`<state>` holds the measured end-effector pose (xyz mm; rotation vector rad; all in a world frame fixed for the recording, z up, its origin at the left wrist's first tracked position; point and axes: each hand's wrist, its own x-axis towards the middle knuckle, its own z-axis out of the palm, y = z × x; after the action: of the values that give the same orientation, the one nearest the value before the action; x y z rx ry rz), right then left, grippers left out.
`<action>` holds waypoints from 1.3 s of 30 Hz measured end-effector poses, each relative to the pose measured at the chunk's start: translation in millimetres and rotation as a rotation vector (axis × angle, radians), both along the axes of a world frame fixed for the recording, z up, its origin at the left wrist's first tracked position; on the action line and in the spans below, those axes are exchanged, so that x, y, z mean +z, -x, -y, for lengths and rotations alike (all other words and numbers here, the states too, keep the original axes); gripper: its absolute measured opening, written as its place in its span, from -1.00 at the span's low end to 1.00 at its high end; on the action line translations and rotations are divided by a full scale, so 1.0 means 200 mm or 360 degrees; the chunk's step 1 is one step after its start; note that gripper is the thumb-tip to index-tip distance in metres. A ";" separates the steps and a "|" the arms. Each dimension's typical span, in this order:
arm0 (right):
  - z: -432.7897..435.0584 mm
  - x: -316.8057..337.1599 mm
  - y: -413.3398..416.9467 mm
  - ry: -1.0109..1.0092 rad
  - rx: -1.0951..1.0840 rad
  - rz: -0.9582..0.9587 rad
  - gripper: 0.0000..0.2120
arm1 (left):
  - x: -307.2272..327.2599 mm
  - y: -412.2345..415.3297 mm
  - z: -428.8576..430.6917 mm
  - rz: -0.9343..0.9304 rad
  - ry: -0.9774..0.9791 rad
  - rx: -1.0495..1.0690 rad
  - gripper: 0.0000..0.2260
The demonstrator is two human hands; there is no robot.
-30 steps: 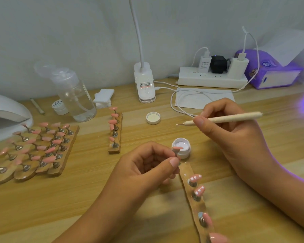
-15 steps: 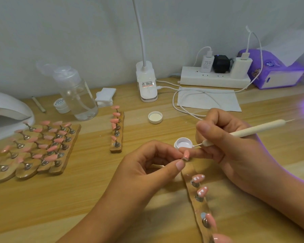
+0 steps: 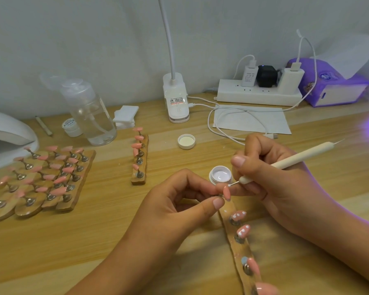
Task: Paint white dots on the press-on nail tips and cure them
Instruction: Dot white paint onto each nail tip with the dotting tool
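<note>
The left hand (image 3: 185, 201) is curled in the near middle of the wooden table (image 3: 115, 231), thumb and forefinger pinching the little metal stand of one pink nail tip (image 3: 226, 192). That nail is held up just past the far end of a long wooden strip (image 3: 241, 250) that runs toward the near edge. The right hand (image 3: 271, 179) grips a slim cream dotting tool (image 3: 296, 158) like a pen, shaft angled up to the right. Its fine metal point sits at the far end of the held nail (whether it actually touches, I cannot tell).

Just beyond the fingers stands a small open jar of white paint (image 3: 221, 175), and its lid (image 3: 186, 141) lies farther back, inside up. On the strip, the two nails nearest the hands, one (image 3: 239, 216) and the next (image 3: 243, 229), carry white dots; those closer to the near edge look plain pink.

To the left lies a cluster of wooden strips (image 3: 41, 177) full of pink nails, with a single short strip (image 3: 140, 158) standing between them and the jar. Far left is a white curing lamp (image 3: 6, 135), and beside it a clear pump bottle (image 3: 90, 113). Along the far wall sit a clip lamp base (image 3: 176, 101), a power strip (image 3: 258, 92) and a purple box (image 3: 332, 86).
</note>
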<state>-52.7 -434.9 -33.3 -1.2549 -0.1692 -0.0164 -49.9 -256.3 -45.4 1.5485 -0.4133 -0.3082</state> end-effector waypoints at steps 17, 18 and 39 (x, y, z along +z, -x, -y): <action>0.01 -0.01 0.00 0.0059 0.0066 0.0060 -0.72 | 0.02 0.01 -0.01 0.0023 -0.0001 -0.0029 -0.91; 0.01 -0.01 0.00 0.0066 0.0057 0.0061 -0.71 | 0.02 0.01 -0.01 0.0024 -0.0003 -0.0027 -0.91; 0.01 -0.01 0.00 0.0046 0.0101 0.0000 -0.74 | 0.03 0.01 0.00 -0.0025 0.0010 -0.0033 -0.89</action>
<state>-52.0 -437.2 -34.6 -1.2778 -0.2100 0.0408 -52.0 -256.7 -39.2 1.5353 -0.4176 -0.3346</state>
